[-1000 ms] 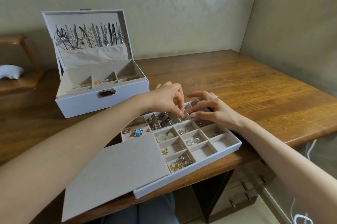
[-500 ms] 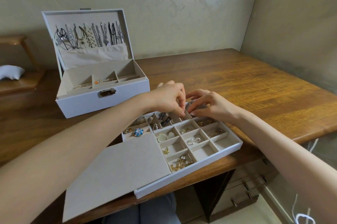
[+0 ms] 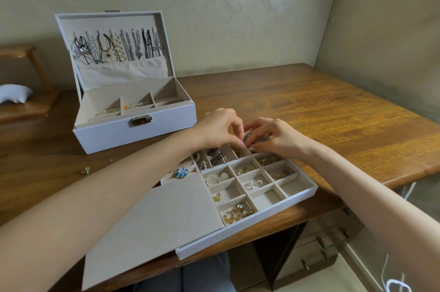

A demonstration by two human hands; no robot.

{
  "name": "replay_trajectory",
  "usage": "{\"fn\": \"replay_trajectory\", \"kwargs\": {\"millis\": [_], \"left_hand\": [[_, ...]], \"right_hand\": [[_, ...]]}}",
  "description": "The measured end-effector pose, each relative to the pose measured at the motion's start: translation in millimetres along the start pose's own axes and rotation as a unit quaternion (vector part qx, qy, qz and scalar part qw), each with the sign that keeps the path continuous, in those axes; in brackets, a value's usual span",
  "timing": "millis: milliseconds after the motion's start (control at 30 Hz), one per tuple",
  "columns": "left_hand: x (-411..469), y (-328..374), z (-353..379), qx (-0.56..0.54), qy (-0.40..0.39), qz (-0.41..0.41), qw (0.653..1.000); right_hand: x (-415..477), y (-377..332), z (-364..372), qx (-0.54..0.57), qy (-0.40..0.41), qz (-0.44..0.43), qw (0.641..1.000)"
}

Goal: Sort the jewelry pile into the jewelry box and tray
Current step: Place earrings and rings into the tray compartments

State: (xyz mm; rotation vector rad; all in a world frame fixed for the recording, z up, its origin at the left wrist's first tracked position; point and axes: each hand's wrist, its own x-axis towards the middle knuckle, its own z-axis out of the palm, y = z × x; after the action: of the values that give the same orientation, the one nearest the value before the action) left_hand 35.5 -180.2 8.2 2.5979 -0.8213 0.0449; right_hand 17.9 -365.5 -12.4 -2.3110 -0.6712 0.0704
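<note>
Over the far row of the tray, as my head camera saw it, my left hand and right hand met fingertip to fingertip. Both had fingers curled in a pinch on a small piece, too tiny and too hidden for me to name. I judged I was working it apart or settling it into a cell, and the best way was to hold one side steady, move only the other, and stay low above the dividers so a slip would land inside the tray, not on the table. The tray held a blue brooch by the edge of its grey cover, which lay across the left part. It also held pale heart-shaped pieces, gold hoops, a silver pair, a heap of gold chain at the front and dark pieces near my left fingers. Two cells at the front right looked bare, good spots for whatever came next. Behind, the jewelry box stood open, with necklaces hanging inside its upright lid and a silvery strand in a middle compartment. A loose gold bit lay on the wood to my left, not yet sorted.
</note>
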Motion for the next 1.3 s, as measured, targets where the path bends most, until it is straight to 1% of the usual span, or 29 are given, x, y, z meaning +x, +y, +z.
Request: {"fn": "replay_trajectory", "kwargs": {"millis": [67,167,233,333,433,533,567,633,700,800,900,967,1067,1167,1233,1300], "left_hand": [[-7,-6,-13,-0.042,0.048,-0.001,0.998],[-30,-23,-42,-0.069,0.124,-0.023,0.990],[-55,-38,-58,-0.068,0.138,-0.045,0.987],[-101,-67,-73,-0.060,0.117,-0.100,0.986],[-142,-90,-84,-0.039,0.103,-0.143,0.984],[-168,-101,-90,-0.002,0.074,-0.177,0.981],[-173,-103,-89,0.022,0.067,-0.183,0.981],[-179,-106,-86,0.110,0.068,-0.186,0.974],[-184,-108,-85,0.190,0.088,-0.203,0.957],[-194,-113,-85,0.226,0.097,-0.238,0.940],[-201,-119,-80,0.188,0.068,-0.249,0.948],[-201,-121,-73,0.146,0.052,-0.253,0.955],[-202,-128,-68,0.114,0.063,-0.256,0.958],[-204,-135,-67,0.092,0.070,-0.262,0.958],[-203,-134,-67,0.084,0.085,-0.248,0.961],[-199,-129,-68,0.058,0.126,-0.211,0.968]], "right_hand": [[-4,2,-2,0.014,0.033,-0.003,0.999],[-10,4,-8,0.051,0.091,-0.001,0.995],[-10,1,-12,0.065,0.115,-0.005,0.991],[-1,-12,-11,0.071,0.129,-0.022,0.989],[17,-37,1,0.045,0.106,-0.048,0.992],[38,-70,23,0.010,0.052,-0.085,0.995],[45,-82,32,-0.002,0.031,-0.099,0.995],[60,-103,53,-0.034,-0.004,-0.135,0.990],[74,-118,72,-0.060,-0.027,-0.156,0.986],[86,-134,89,-0.076,-0.051,-0.146,0.985],[90,-144,99,-0.112,-0.107,-0.140,0.978],[90,-147,105,-0.124,-0.124,-0.137,0.975],[88,-147,108,-0.112,-0.112,-0.148,0.976],[86,-143,101,-0.080,-0.083,-0.161,0.980],[83,-140,89,-0.056,-0.058,-0.162,0.984],[79,-135,73,-0.030,-0.029,-0.168,0.985]]}}
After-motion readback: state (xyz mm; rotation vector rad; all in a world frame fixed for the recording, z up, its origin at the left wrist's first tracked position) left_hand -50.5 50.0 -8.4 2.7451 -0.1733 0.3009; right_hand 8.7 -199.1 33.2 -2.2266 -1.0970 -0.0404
